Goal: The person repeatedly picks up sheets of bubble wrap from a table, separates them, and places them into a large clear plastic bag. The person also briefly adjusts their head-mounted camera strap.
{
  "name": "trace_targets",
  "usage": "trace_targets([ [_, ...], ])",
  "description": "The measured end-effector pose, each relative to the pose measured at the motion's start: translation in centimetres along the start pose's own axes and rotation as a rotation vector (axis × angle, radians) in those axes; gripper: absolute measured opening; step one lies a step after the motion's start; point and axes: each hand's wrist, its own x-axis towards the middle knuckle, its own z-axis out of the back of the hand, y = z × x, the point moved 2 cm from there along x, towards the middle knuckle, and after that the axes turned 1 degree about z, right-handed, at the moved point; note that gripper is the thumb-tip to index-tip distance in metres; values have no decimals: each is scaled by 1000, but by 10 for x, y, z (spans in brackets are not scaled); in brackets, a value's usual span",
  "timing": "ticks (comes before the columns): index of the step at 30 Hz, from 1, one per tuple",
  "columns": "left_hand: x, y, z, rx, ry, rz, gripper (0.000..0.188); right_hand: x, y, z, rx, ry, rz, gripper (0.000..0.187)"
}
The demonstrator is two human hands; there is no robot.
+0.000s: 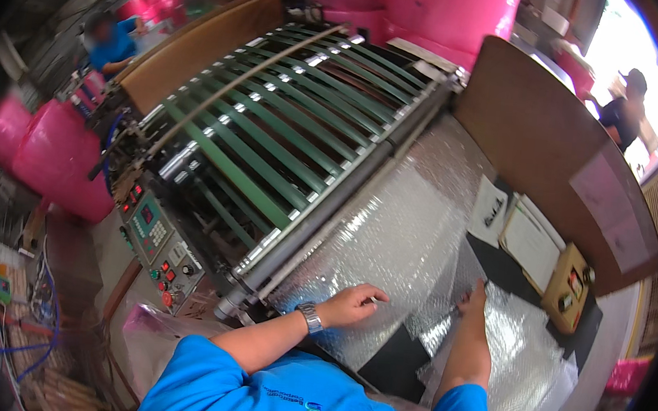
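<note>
My left hand (351,304), with a metal watch on its wrist, hovers over a large clear bubble wrap sheet (389,234) on the worktable. Its fingers are loosely bent and apart, with nothing visible between them. Farther right, my right hand (473,298) has its fingers closed at the edge of a smaller bubble wrap sheet (434,324); the fingertips are partly hidden. Beside my right forearm lies a loose stack of cut bubble wrap sheets (515,355), its layers uneven.
A machine with green belts (274,122) stands at the left, its control panel (155,241) below. A clipboard (531,243) and a wooden switch box (570,288) lie at right, before a brown board (540,114). Pink rolls (439,15) and two people are beyond.
</note>
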Motion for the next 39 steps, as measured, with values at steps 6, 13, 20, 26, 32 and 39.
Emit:
trace_targets([
  [6, 42, -8, 9, 39, -19, -51, 26, 101, -10, 45, -139, -56, 173, 71],
  [13, 115, -9, 11, 599, -513, -62, 41, 1, 1, -17, -138, -134, -214, 82],
  [20, 144, 29, 29, 921, -529, 186, 59, -27, -40, -40, 289, 463, 56, 56],
  [26, 131, 11, -13, 681, 37, 203, 62, -113, -17, -19, 404, 542, 22, 55],
  [32, 113, 36, -47, 989, -218, 196, 67, -103, -70, 26, 461, 546, -96, 62],
  [39, 104, 7, -48, 809, -187, 118, 62, -199, -3, -22, 411, 814, 90, 63],
])
